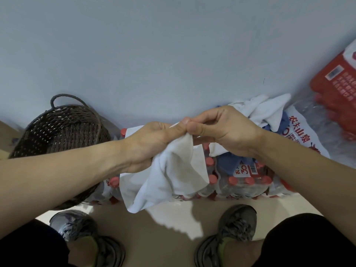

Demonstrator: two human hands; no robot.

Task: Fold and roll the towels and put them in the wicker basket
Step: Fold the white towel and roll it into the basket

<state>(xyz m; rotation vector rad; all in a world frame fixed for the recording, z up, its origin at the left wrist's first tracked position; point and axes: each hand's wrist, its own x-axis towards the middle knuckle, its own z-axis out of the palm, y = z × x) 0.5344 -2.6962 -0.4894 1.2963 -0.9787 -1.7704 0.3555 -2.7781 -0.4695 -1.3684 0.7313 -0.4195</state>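
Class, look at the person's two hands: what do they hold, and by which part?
Both the left hand and right hand pinch one white cloth towel at its top edge; the rest hangs loose.

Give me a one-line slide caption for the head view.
Both hands pinch a white towel above packs of bottled water, wicker basket at left.

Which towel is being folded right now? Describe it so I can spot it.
Start at the wicker basket by the wall, then look right to the two hands. The white towel hangs from both, unlike the white and blue towels heaped on the bottle packs.
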